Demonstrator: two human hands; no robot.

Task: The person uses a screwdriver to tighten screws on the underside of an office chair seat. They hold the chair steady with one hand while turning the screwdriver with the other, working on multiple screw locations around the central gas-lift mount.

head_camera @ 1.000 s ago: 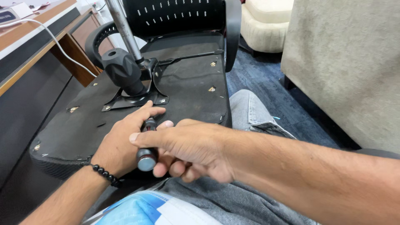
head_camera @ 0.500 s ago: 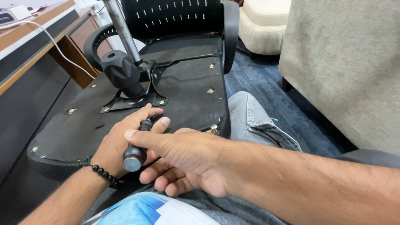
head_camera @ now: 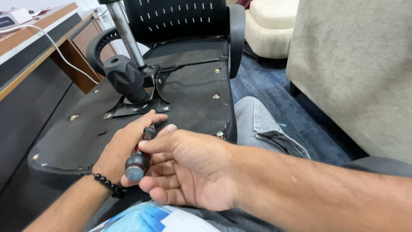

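Note:
An office chair lies tipped over, the black underside of its seat (head_camera: 189,103) facing me, with a metal mounting plate (head_camera: 137,107), a black knob (head_camera: 124,77) and a chrome post (head_camera: 124,30). My left hand (head_camera: 124,148) rests on the seat underside, fingers around the shaft of a screwdriver. My right hand (head_camera: 189,169) grips the screwdriver's black and red handle (head_camera: 137,161), whose blue-grey butt end points toward me. The tip is hidden under my left fingers, near the plate's front corner.
A wooden desk (head_camera: 38,38) with a white cable stands at left. A beige sofa (head_camera: 356,64) is at right and a cream ottoman (head_camera: 270,25) behind on blue carpet. My knee in grey jeans (head_camera: 257,124) sits beside the seat. Screws (head_camera: 216,96) dot the underside.
The screwdriver handle has turned and shifted slightly left and down in my grip. My right fingers have loosened and spread along the handle; my left hand stays in place.

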